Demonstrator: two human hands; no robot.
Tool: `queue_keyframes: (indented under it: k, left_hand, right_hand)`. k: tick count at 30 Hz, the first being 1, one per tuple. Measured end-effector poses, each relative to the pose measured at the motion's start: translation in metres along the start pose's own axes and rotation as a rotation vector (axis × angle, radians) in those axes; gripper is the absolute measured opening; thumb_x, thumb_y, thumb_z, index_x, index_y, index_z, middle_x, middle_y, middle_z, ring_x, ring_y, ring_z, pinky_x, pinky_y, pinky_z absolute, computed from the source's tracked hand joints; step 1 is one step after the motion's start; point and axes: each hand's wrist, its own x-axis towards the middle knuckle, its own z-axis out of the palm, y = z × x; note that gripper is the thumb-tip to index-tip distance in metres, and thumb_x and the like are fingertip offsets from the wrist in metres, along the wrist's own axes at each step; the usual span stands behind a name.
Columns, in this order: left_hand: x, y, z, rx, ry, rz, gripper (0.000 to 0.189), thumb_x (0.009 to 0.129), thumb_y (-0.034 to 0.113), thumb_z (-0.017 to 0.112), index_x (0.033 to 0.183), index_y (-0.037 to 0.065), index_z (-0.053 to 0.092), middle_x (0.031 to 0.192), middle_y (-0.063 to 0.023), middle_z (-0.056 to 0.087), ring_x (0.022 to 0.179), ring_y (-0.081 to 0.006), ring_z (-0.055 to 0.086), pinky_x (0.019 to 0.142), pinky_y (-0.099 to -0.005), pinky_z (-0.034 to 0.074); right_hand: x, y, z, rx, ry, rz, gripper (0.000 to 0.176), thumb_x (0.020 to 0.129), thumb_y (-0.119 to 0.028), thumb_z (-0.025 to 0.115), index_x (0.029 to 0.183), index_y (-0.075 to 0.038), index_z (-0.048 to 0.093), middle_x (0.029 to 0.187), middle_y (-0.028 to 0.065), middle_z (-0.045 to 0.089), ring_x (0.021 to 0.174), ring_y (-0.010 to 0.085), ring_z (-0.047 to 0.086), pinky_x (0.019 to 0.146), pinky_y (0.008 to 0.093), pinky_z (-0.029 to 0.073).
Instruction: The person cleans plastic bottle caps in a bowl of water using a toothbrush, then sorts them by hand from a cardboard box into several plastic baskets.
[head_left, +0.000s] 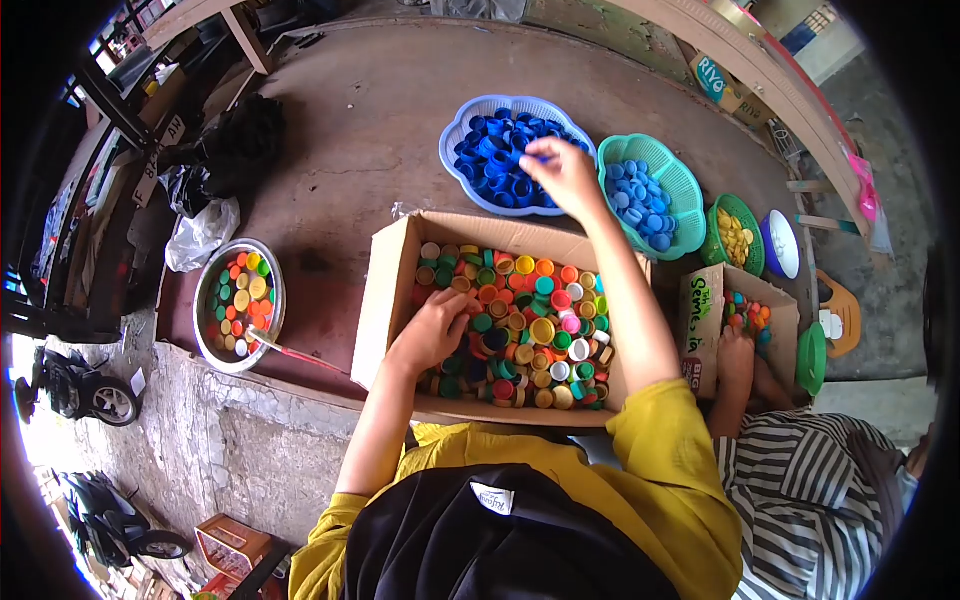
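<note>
A cardboard box (393,290) full of mixed-colour plastic bottle caps (542,330) stands right in front of me. Inside it, at the left, my left hand (432,328) rests on the caps with its fingers curled; whatever they grip is hidden. My right hand (566,176) reaches across the box and hovers over a light blue basket (455,178). Its thumb and forefinger are a little apart, just above the dark blue caps (500,150) heaped there. Beside it, a turquoise basket (685,190) holds lighter blue caps (640,200).
A metal bowl (203,335) of caps with a red-handled tool (305,357) stands left, near plastic bags (205,232). On the right are a green basket (716,240) of yellow caps, a white bowl (783,245), and a co-worker's hand (735,360) in a smaller carton (703,345).
</note>
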Motion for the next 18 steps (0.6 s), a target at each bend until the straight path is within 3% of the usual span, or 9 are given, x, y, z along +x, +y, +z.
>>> queue_keyframes:
  k: [2, 3, 4, 6, 8, 10, 12, 14, 18]
  left_hand:
    - [0.0, 0.008, -0.008, -0.115, -0.094, -0.134, 0.024, 0.074, 0.003, 0.058, 0.098, 0.001, 0.059, 0.098, -0.014, 0.058, 0.095, -0.0299, 0.055, 0.085, -0.0358, 0.045]
    - [-0.001, 0.008, -0.01, -0.137, -0.121, -0.168, 0.027, 0.073, 0.004, 0.059, 0.099, 0.002, 0.058, 0.099, -0.0139, 0.058, 0.096, -0.0301, 0.055, 0.086, -0.0356, 0.045]
    - [-0.003, 0.008, -0.011, -0.159, -0.149, -0.202, 0.029, 0.071, 0.004, 0.059, 0.101, 0.002, 0.058, 0.099, -0.0138, 0.058, 0.097, -0.0303, 0.055, 0.087, -0.0354, 0.045]
    - [-0.01, 0.009, -0.008, -0.024, -0.228, -0.176, 0.035, 0.069, 0.005, 0.06, 0.104, 0.002, 0.056, 0.1, -0.0139, 0.059, 0.097, -0.03, 0.055, 0.088, -0.0349, 0.045]
    - [-0.013, 0.007, -0.005, 0.062, -0.275, -0.141, 0.04, 0.068, 0.007, 0.062, 0.107, 0.002, 0.055, 0.1, -0.0141, 0.059, 0.097, -0.0298, 0.056, 0.088, -0.0345, 0.045]
    - [-0.016, 0.001, -0.004, 0.098, -0.299, -0.099, 0.045, 0.067, 0.009, 0.064, 0.111, 0.003, 0.053, 0.1, -0.0143, 0.059, 0.096, -0.0297, 0.056, 0.088, -0.0342, 0.045]
    - [-0.01, -0.002, -0.008, -0.004, -0.321, -0.171, 0.045, 0.068, 0.01, 0.064, 0.111, 0.003, 0.053, 0.101, -0.0144, 0.059, 0.097, -0.0296, 0.056, 0.088, -0.034, 0.046]
    - [-0.006, 0.0, -0.009, -0.063, -0.282, -0.195, 0.043, 0.07, 0.011, 0.064, 0.111, 0.003, 0.054, 0.101, -0.0145, 0.059, 0.096, -0.0284, 0.057, 0.086, -0.0334, 0.046]
    - [-0.002, 0.012, -0.008, -0.07, -0.131, -0.171, 0.037, 0.075, 0.012, 0.062, 0.11, 0.001, 0.056, 0.096, -0.0153, 0.06, 0.091, -0.0266, 0.059, 0.082, -0.0335, 0.047]
  right_hand:
    - [0.014, 0.017, 0.011, -0.134, 0.233, -0.243, 0.038, 0.078, -0.019, 0.069, 0.11, -0.003, 0.058, 0.097, 0.0134, 0.064, 0.08, 0.0202, 0.064, 0.071, 0.0292, 0.051]
    - [0.01, 0.02, 0.017, -0.581, 0.425, -0.403, 0.046, 0.077, -0.018, 0.069, 0.118, -0.003, 0.053, 0.111, 0.0167, 0.058, 0.087, 0.0257, 0.064, 0.079, 0.0313, 0.05]
    - [0.002, 0.006, 0.017, -0.521, 0.407, -0.465, 0.045, 0.073, -0.013, 0.07, 0.114, -0.005, 0.055, 0.112, 0.0152, 0.057, 0.084, 0.0237, 0.063, 0.078, 0.031, 0.049]
    - [-0.026, -0.021, 0.019, -0.023, 0.05, -0.353, 0.036, 0.071, -0.009, 0.07, 0.105, -0.005, 0.059, 0.103, 0.0129, 0.059, 0.076, 0.0213, 0.062, 0.072, 0.0307, 0.05]
    - [-0.065, -0.032, 0.026, -0.003, -0.374, -0.25, 0.026, 0.069, -0.004, 0.069, 0.095, -0.005, 0.062, 0.092, 0.0104, 0.058, 0.069, 0.0185, 0.06, 0.066, 0.0303, 0.049]
    - [-0.102, -0.032, 0.036, -0.027, -0.756, -0.203, 0.024, 0.069, -0.004, 0.068, 0.093, -0.006, 0.064, 0.089, 0.0089, 0.056, 0.073, 0.0207, 0.06, 0.068, 0.0327, 0.049]
    - [-0.137, -0.022, 0.047, -0.214, -0.806, -0.231, 0.023, 0.068, -0.007, 0.067, 0.09, -0.008, 0.066, 0.094, 0.0121, 0.055, 0.085, 0.0269, 0.059, 0.072, 0.0374, 0.05]
    - [-0.154, -0.007, 0.054, -0.343, -0.826, -0.225, 0.022, 0.068, -0.009, 0.067, 0.09, -0.008, 0.066, 0.096, 0.012, 0.054, 0.089, 0.0297, 0.058, 0.075, 0.0391, 0.05]
    - [-0.157, 0.011, 0.051, -0.069, -0.716, -0.191, 0.021, 0.072, -0.01, 0.066, 0.092, -0.006, 0.065, 0.092, 0.013, 0.057, 0.088, 0.0299, 0.058, 0.077, 0.0379, 0.048]
